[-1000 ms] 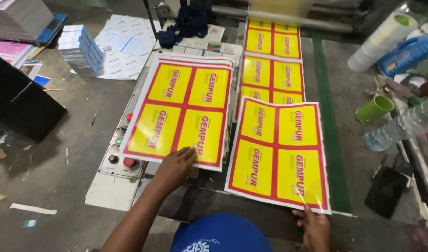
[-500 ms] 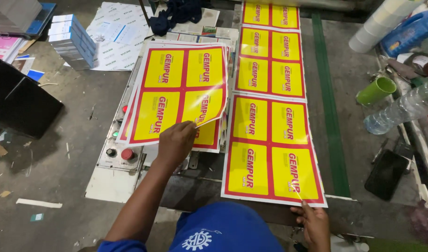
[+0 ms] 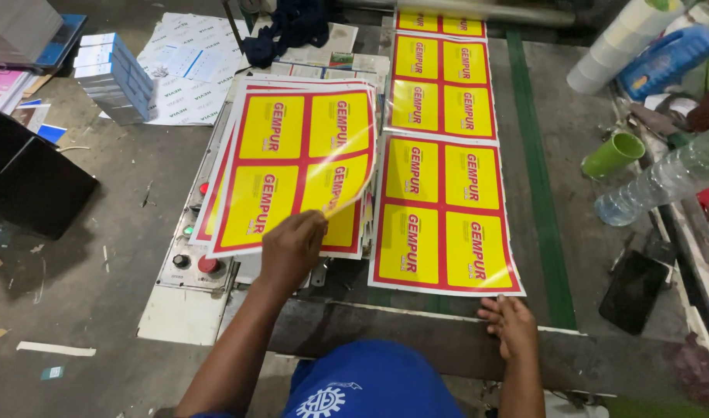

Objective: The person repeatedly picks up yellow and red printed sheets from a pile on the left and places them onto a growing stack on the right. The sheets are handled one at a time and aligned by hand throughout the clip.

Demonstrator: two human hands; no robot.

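My left hand (image 3: 292,249) pinches the near edge of a glossy yellow-and-red printed sheet (image 3: 288,166), lifted and curling over a stack of like sheets (image 3: 351,240) on the left. My right hand (image 3: 510,325) rests with fingers spread at the near edge of another printed sheet (image 3: 443,217), which lies flat on the machine bed. Behind it, more printed sheets (image 3: 441,77) run in a line toward a roller at the back.
A control panel with red and green buttons (image 3: 190,255) sits under the stack. On the right are a green cup (image 3: 613,155), a clear plastic bottle (image 3: 664,182), a white roll (image 3: 613,42) and a dark phone (image 3: 634,290). Paper stacks (image 3: 111,77) stand at left on the floor.
My left hand has lifted the top sheet off the left stack and curled it up. The flat sheet on the right has slid nearer to me. My right hand stays at its near edge.
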